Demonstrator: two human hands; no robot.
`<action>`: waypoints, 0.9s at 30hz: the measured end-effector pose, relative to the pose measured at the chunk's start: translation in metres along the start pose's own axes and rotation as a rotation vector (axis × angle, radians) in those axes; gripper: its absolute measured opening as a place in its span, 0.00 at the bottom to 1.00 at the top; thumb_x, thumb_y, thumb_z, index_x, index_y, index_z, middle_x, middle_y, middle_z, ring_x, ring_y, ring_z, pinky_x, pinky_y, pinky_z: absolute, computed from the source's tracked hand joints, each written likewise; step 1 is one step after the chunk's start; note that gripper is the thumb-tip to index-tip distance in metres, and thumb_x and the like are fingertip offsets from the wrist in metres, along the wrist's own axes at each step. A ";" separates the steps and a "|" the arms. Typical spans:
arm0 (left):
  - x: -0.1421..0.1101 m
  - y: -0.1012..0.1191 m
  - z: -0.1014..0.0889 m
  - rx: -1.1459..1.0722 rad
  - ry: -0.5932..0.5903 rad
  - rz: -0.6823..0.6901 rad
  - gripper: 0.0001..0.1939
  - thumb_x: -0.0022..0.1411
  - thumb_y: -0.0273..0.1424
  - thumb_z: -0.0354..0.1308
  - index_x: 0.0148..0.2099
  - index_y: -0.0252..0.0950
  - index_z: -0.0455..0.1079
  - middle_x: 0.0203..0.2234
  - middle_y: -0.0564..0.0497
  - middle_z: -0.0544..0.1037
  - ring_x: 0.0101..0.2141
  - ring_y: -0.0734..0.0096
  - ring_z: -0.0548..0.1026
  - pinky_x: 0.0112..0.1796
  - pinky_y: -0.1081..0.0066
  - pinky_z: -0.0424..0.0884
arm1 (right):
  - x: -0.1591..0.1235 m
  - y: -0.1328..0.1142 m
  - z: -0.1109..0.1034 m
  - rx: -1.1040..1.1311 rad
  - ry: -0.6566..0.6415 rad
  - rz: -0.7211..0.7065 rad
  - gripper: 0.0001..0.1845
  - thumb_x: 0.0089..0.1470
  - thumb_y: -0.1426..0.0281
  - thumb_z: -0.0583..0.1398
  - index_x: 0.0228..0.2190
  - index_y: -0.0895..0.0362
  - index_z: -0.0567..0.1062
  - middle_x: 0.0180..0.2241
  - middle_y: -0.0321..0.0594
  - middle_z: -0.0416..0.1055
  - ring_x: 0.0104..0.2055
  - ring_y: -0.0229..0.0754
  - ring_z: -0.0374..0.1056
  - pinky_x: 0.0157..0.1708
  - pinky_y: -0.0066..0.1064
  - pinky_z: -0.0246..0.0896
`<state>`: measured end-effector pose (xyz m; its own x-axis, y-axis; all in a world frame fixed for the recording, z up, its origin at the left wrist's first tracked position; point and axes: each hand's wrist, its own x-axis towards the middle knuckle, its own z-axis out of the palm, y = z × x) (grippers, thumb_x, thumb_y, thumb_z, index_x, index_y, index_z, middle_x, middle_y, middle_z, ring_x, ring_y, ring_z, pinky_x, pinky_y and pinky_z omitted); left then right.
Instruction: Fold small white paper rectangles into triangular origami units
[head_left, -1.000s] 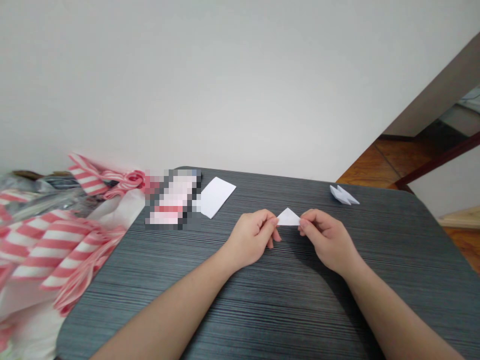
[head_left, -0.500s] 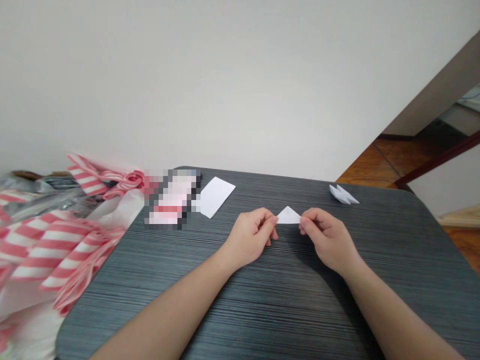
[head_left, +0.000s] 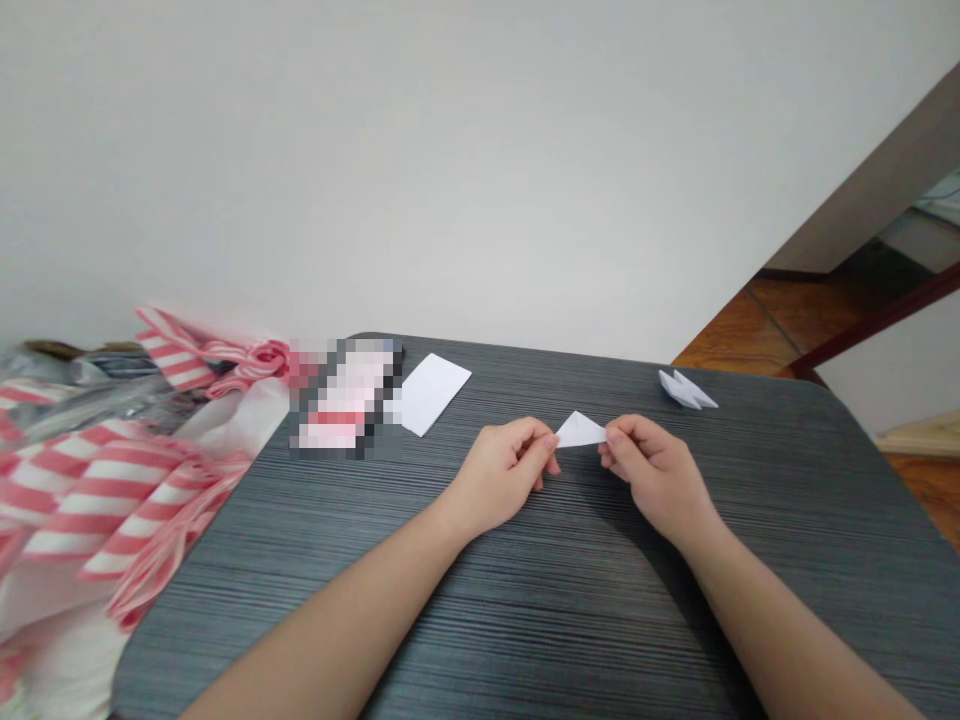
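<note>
Tilted since earlier, the paper triangle (head_left: 580, 430) is pinched by left hand (head_left: 504, 475) and right hand (head_left: 664, 478) over a dark-streaked counter (head_left: 540, 610), pale wall (head_left: 450, 180) behind.

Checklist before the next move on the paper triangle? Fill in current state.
1. Left hand grip: ok, pinching the white paper triangle at its left corner.
2. Right hand grip: ok, pinching the right corner.
3. Triangle's lower edge level in view: not ok, it slopes slightly up toward the right hand.
4. Creases sharp: cannot tell, too small.
5. White paper rectangle apart from the hands: ok, lying on the dark table beyond the left hand.
6. Folded white paper piece apart from the hands: ok, on the table beyond the right hand.
</note>
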<state>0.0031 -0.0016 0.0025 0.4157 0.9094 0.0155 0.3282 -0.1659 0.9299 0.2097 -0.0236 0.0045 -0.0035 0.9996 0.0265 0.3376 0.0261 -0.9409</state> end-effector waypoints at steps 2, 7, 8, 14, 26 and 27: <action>0.000 -0.002 0.002 -0.011 0.018 0.043 0.10 0.69 0.35 0.52 0.41 0.35 0.71 0.29 0.53 0.78 0.23 0.76 0.73 0.26 0.75 0.68 | 0.000 0.001 0.001 0.007 0.014 0.019 0.12 0.61 0.63 0.57 0.29 0.56 0.71 0.25 0.36 0.69 0.28 0.39 0.65 0.30 0.30 0.59; 0.000 -0.004 0.002 0.101 0.081 0.230 0.23 0.64 0.30 0.57 0.61 0.38 0.64 0.43 0.49 0.77 0.26 0.78 0.71 0.32 0.72 0.70 | 0.000 -0.002 0.002 -0.110 0.036 0.007 0.15 0.59 0.64 0.59 0.22 0.56 0.68 0.20 0.32 0.64 0.23 0.37 0.58 0.26 0.29 0.53; 0.000 -0.004 0.002 0.141 0.062 0.254 0.21 0.65 0.31 0.57 0.60 0.38 0.66 0.40 0.49 0.77 0.27 0.76 0.71 0.34 0.71 0.70 | -0.001 -0.003 0.002 -0.127 0.028 -0.001 0.15 0.58 0.64 0.59 0.22 0.56 0.68 0.20 0.32 0.63 0.23 0.37 0.58 0.26 0.29 0.53; 0.000 0.003 0.000 0.171 -0.044 0.179 0.16 0.64 0.37 0.60 0.52 0.37 0.74 0.31 0.52 0.78 0.29 0.72 0.73 0.33 0.73 0.68 | -0.001 -0.003 0.004 -0.038 -0.067 -0.048 0.12 0.61 0.63 0.57 0.28 0.56 0.72 0.23 0.34 0.67 0.26 0.38 0.62 0.27 0.29 0.57; -0.002 0.006 0.000 0.037 -0.097 0.108 0.13 0.64 0.36 0.59 0.49 0.37 0.69 0.33 0.52 0.81 0.29 0.73 0.75 0.29 0.75 0.66 | -0.001 0.004 0.008 -0.018 -0.204 -0.123 0.03 0.59 0.69 0.61 0.37 0.54 0.75 0.32 0.36 0.74 0.34 0.40 0.69 0.38 0.32 0.64; -0.002 0.005 0.000 0.037 -0.098 0.111 0.13 0.64 0.36 0.59 0.49 0.37 0.68 0.33 0.52 0.81 0.29 0.73 0.75 0.29 0.74 0.66 | -0.002 0.005 0.008 -0.018 -0.203 -0.124 0.04 0.59 0.69 0.61 0.37 0.54 0.75 0.33 0.37 0.74 0.35 0.41 0.69 0.38 0.32 0.64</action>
<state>0.0040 -0.0039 0.0072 0.5314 0.8434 0.0796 0.3062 -0.2789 0.9102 0.2041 -0.0249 -0.0025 -0.2343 0.9696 0.0710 0.3393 0.1500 -0.9286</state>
